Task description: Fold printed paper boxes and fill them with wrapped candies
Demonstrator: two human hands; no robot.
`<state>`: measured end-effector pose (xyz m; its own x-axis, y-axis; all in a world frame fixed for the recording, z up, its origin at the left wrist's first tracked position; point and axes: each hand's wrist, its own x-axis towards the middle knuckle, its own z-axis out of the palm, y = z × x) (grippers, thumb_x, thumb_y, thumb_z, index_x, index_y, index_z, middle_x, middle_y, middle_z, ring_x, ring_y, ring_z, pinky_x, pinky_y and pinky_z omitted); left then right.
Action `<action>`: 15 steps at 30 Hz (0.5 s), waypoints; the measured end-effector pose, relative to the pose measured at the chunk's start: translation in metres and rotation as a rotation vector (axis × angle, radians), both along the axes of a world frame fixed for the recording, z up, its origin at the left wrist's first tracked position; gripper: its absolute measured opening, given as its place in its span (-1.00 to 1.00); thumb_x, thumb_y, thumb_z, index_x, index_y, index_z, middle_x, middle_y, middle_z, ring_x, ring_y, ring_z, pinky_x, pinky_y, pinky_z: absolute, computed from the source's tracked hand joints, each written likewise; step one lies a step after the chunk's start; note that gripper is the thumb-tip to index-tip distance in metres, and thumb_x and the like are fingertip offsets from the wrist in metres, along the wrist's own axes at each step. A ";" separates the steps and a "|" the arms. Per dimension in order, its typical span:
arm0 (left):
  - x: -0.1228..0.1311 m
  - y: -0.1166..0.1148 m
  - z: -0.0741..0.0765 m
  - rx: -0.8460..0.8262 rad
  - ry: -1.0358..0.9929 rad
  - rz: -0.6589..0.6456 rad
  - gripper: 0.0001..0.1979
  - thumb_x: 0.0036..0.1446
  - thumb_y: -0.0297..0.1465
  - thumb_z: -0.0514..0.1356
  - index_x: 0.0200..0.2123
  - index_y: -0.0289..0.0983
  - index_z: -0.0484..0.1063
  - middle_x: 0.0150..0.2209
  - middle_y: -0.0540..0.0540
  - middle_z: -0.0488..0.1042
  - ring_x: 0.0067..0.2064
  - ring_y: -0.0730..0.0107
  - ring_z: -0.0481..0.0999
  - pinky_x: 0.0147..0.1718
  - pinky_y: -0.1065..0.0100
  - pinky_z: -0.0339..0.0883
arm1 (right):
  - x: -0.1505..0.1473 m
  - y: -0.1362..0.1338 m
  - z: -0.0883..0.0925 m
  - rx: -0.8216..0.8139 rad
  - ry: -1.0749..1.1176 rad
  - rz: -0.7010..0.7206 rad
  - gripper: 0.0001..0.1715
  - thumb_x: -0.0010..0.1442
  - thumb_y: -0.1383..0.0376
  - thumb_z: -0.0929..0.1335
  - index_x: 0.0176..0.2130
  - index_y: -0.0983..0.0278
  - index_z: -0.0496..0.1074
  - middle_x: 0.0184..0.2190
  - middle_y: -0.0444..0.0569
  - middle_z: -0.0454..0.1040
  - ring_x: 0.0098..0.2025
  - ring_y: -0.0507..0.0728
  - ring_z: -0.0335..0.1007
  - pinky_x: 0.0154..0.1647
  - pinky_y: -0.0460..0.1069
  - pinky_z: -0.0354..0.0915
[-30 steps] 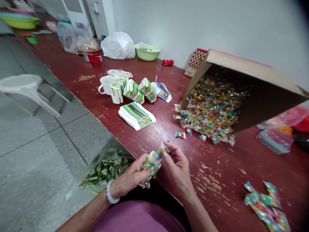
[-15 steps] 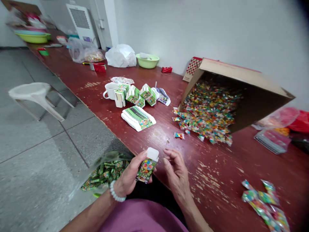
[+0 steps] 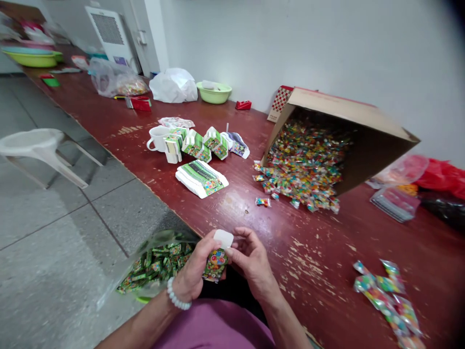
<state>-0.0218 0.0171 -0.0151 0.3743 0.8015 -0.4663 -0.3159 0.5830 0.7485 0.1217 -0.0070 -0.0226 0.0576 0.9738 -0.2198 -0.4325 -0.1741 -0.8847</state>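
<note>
My left hand, with a pale bead bracelet at its wrist, is closed around a small green printed candy box. The white top flap stands up from the box. At its upper right side, the thumb and curled fingers of my right hand meet the box edge by the flap. What lies inside the box is hidden. Below, left of my lap, a transparent plastic bag holds many similar green boxes. Flattened box blanks lie stacked on the red table ahead.
A tipped cardboard carton spills wrapped candies onto the table. Longer candy packs lie at right. A white mug stands beside opened green boxes. Farther back is a green basin; a white stool stands left.
My right hand has moved left to the box and now touches it near the flap; before, it hung apart. The box sits slightly lower, and the view has shifted right.
</note>
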 end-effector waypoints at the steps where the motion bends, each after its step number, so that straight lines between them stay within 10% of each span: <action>1: 0.000 -0.001 0.000 0.037 0.009 -0.021 -0.74 0.10 -0.26 0.22 -0.16 -0.24 0.42 -0.41 0.03 0.43 -0.52 0.47 0.41 -0.63 0.45 0.36 | 0.002 0.001 0.002 0.025 -0.035 0.039 -0.42 -0.09 0.24 0.60 -0.07 0.14 0.45 -0.38 -0.19 0.46 -0.38 0.02 0.40 -0.36 -0.10 0.36; 6: -0.003 -0.003 0.005 0.069 0.009 -0.160 -0.58 0.15 -0.15 0.24 0.02 -0.19 0.32 -0.33 0.00 0.44 -0.49 0.47 0.44 -0.57 0.44 0.39 | 0.013 -0.001 0.004 0.183 -0.280 0.119 -0.82 0.11 0.19 0.49 -0.35 0.26 0.55 -0.37 -0.09 0.51 -0.43 0.04 0.42 -0.38 -0.05 0.38; 15: 0.004 -0.002 0.003 0.026 0.001 -0.169 -0.64 0.23 -0.15 0.15 0.02 -0.19 0.35 -0.31 -0.01 0.42 -0.52 0.48 0.42 -0.63 0.47 0.34 | 0.014 -0.007 0.005 0.306 -0.605 0.085 -0.83 0.23 0.21 0.39 -0.31 0.24 0.56 -0.35 -0.05 0.56 -0.33 0.08 0.47 -0.28 -0.04 0.39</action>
<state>-0.0178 0.0146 -0.0118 0.5044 0.7389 -0.4467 -0.2137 0.6081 0.7646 0.1355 -0.0139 -0.0176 0.0039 0.9936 0.1125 0.1576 0.1105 -0.9813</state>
